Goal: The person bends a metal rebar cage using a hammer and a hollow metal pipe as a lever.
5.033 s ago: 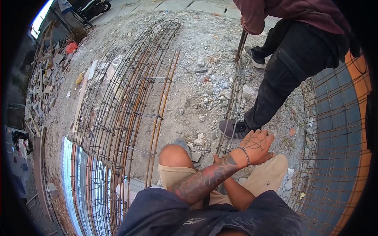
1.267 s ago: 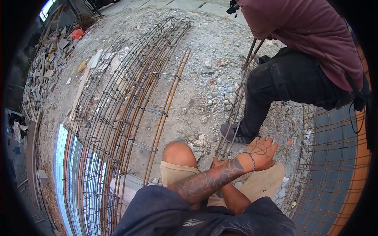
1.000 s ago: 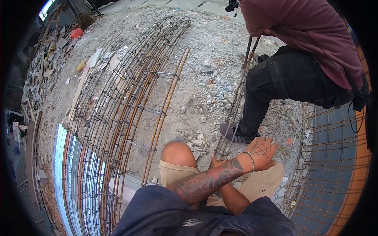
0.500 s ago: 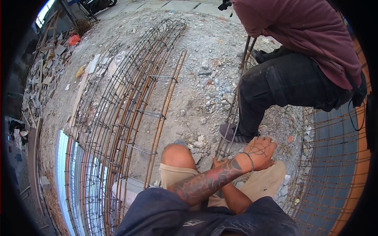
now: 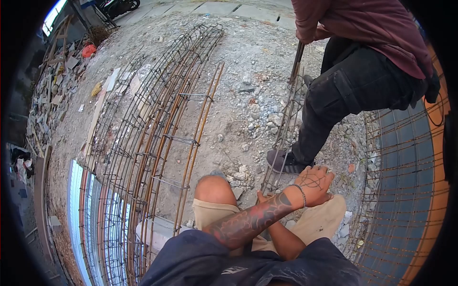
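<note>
My left hand (image 5: 313, 186), on a tattooed forearm with a bracelet, rests over my right knee; its fingers are loosely spread and hold nothing visible. Under that forearm, my right hand (image 5: 264, 196) is mostly hidden, its visible fingers wrapped round the near end of a narrow rebar cage (image 5: 285, 124). Thin steel bars with tied stirrups make up this cage, which runs away from me along the ground. Beside it stands a co-worker's shoe (image 5: 285, 162). At the far end the co-worker's hands grip upright dark bars (image 5: 297, 62).
Left of me lie long rebar cages (image 5: 143, 128) and a flat ladder-like rebar frame (image 5: 196, 138). Rusty mesh (image 5: 400, 190) stands on the right. Rubble (image 5: 52, 100) lines the far left, and stones (image 5: 274, 119) scatter over the ground.
The co-worker has straightened up and shifted right, the bent leg moving with the body. The cage's far part now shows more, tilted slightly right. My hands stay in place.
</note>
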A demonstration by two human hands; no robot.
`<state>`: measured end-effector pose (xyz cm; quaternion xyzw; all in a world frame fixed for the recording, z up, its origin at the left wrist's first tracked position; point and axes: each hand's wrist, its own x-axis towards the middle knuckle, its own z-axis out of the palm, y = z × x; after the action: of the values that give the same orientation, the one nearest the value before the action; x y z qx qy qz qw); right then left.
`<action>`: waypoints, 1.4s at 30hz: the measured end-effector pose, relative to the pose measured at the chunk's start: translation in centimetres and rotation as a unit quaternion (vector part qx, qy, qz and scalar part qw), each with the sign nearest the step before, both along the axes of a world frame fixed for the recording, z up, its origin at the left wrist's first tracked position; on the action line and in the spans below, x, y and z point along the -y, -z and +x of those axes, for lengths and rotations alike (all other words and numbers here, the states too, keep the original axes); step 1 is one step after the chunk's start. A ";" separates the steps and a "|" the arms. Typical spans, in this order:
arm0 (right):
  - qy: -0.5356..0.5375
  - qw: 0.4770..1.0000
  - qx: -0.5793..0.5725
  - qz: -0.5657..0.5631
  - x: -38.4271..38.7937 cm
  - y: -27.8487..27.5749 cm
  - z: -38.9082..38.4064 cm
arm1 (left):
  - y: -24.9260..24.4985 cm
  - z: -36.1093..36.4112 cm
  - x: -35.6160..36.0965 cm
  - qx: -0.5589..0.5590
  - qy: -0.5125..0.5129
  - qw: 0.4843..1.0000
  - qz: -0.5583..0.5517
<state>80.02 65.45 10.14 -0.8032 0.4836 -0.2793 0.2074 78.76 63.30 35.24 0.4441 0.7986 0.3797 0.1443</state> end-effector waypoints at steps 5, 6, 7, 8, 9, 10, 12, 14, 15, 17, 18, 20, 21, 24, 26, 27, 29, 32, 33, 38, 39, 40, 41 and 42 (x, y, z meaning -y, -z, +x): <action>0.014 0.992 0.091 -0.087 0.0 1.8 0.8 | -0.2 0.0 -0.2 0.006 0.003 1.000 -0.011; 0.014 0.992 0.091 -0.087 0.0 2.8 0.9 | -0.2 0.0 -0.2 0.006 0.003 1.000 -0.012; 0.012 0.993 0.093 -0.075 0.0 4.4 0.9 | -0.3 0.0 -0.2 0.004 0.003 1.000 -0.013; 0.009 0.993 0.096 -0.062 0.1 6.0 0.9 | -0.4 0.0 -0.2 0.001 0.003 1.000 -0.014; 0.008 0.994 0.098 -0.049 0.1 7.6 1.0 | -0.4 -0.1 -0.3 0.001 0.004 1.000 -0.014; 0.006 0.994 0.101 -0.037 0.2 8.6 1.3 | -0.4 -0.1 -0.3 0.002 0.003 1.000 -0.014; 0.007 0.994 0.104 -0.025 -0.1 9.6 1.9 | -0.3 -0.1 -0.5 0.004 0.005 1.000 -0.014; 0.109 0.990 0.085 0.021 0.7 9.9 2.5 | -0.1 -0.1 -0.5 -0.009 -0.001 1.000 -0.008; 0.162 0.983 0.075 0.042 0.9 10.0 3.2 | -0.2 -0.2 -0.5 -0.011 0.002 1.000 -0.010; 0.268 0.958 0.056 0.084 1.9 10.3 3.7 | -0.3 -0.5 -0.5 -0.004 0.014 0.999 -0.046; 0.320 0.940 0.047 0.104 2.1 10.5 4.2 | -0.3 -0.5 -0.4 -0.005 0.019 0.999 -0.049; 0.421 0.895 0.033 0.143 2.7 10.9 4.6 | -0.2 -0.4 -0.2 -0.007 0.012 0.999 -0.044; 0.469 0.868 0.027 0.162 2.9 11.0 5.7 | -0.2 -0.4 -0.1 -0.008 0.018 0.999 -0.048; 0.605 0.766 0.011 0.220 3.3 11.7 6.8 | -0.3 -0.3 0.1 -0.003 0.024 0.998 -0.052; 0.681 0.685 -0.001 0.259 3.3 12.0 7.5 | -0.1 -0.3 0.2 -0.011 0.011 1.000 -0.025; 0.714 0.643 -0.008 0.278 3.8 12.2 7.9 | -0.2 -0.3 0.3 -0.012 0.013 1.000 -0.025; 0.771 0.553 -0.023 0.315 4.3 12.4 9.1 | -0.4 -0.3 0.4 -0.010 0.014 1.000 -0.023; 0.835 0.411 -0.050 0.361 4.5 12.8 10.0 | -0.5 -0.2 0.5 -0.009 0.014 1.000 -0.026; 0.835 0.412 -0.051 0.362 4.4 13.0 10.1 | -0.5 -0.2 0.5 -0.008 0.013 1.000 -0.026; 0.830 0.410 0.010 0.378 4.4 14.0 10.6 | -0.5 -0.1 0.6 -0.011 0.017 1.000 -0.023; 0.829 0.409 0.023 0.380 4.6 14.2 10.5 | -0.5 -0.1 0.6 -0.014 0.017 0.999 -0.023; 0.828 0.409 0.036 0.381 4.8 14.3 10.5 | -0.4 0.0 0.6 -0.012 0.016 0.999 -0.025; 0.827 0.409 0.049 0.382 4.9 14.4 10.3 | -0.3 0.0 0.7 -0.010 0.015 0.999 -0.028; 0.826 0.409 0.062 0.383 5.1 14.7 10.1 | -0.4 0.0 0.7 -0.013 0.014 0.999 -0.030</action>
<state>90.13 60.36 -4.53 0.1676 0.9552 -0.1506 0.1918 78.74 62.55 35.66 0.4560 0.8050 0.3476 0.1526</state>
